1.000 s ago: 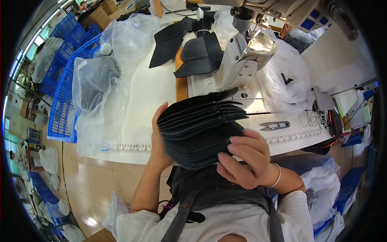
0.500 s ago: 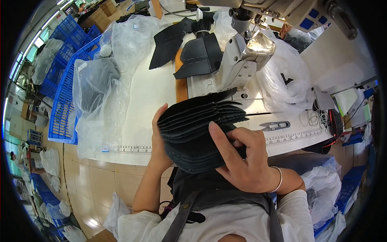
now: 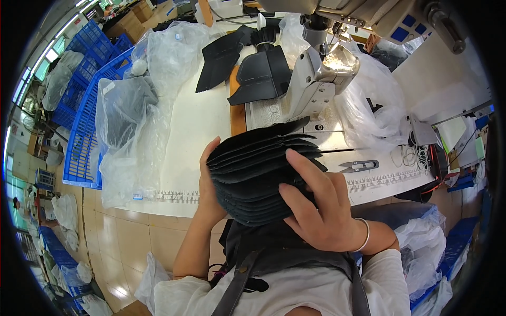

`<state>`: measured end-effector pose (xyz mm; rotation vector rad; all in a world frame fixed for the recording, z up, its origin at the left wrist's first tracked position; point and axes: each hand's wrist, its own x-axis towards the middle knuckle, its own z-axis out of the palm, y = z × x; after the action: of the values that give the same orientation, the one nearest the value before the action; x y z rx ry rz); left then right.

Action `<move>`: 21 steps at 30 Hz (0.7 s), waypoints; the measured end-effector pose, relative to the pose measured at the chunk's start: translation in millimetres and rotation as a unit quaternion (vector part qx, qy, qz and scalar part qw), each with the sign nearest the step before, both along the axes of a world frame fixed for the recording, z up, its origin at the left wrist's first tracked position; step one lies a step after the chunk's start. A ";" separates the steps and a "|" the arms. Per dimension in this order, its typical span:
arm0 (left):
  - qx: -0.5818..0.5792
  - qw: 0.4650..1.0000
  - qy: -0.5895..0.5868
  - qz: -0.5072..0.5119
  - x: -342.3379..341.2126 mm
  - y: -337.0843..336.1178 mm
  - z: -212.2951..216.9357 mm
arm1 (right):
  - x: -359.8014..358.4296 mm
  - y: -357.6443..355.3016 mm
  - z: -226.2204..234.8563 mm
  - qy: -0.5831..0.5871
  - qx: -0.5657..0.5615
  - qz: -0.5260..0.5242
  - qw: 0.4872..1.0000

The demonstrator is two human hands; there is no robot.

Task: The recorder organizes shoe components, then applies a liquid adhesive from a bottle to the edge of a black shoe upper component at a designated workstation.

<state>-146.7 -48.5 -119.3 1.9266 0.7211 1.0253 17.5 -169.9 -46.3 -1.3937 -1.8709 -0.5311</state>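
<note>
White worktable [image 3: 185, 131]: left hand [image 3: 210, 187] clamped on black layered stack [image 3: 245, 176], long axis left-to-right, loose tips [image 3: 301, 126] pointing right; right hand [image 3: 328, 213], fingers [image 3: 311, 174] apart, touching it.

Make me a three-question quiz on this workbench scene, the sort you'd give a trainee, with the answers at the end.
1. Multiple choice: what does the left grip hold?
a) A clear plastic bag
b) A stack of black pieces
c) A blue crate

2. True or false: the thread snips lie on the white table, to the right of the stack.

3. Fill in the blank: a pale bracelet circles the ____ wrist.

Key: 1. b. 2. True. 3. Right.
</note>
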 end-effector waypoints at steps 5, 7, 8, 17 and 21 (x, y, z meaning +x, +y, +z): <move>-0.036 0.999 -0.022 -0.012 5.8 -1.5 5.0 | 0.0 -1.5 0.1 0.019 -0.001 -0.006 1.000; -0.079 0.995 -0.068 -0.012 5.9 -2.3 4.6 | -0.6 -3.9 5.3 0.030 -0.005 0.004 1.000; -0.077 0.994 -0.072 -0.008 4.8 -0.9 3.7 | -0.2 -6.7 13.0 0.020 -0.055 -0.006 0.998; -0.084 0.973 -0.140 -0.164 -8.6 -19.2 12.5 | 20.8 18.8 -35.3 0.499 -0.118 0.118 0.851; -0.206 0.963 0.053 -0.168 -19.9 -27.5 51.8 | 32.6 -9.0 -60.2 0.484 -0.311 0.147 0.805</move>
<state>-166.6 -76.0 -67.5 1.6693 0.5854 0.5170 50.1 -178.9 -106.5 -1.3083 -1.3319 0.9074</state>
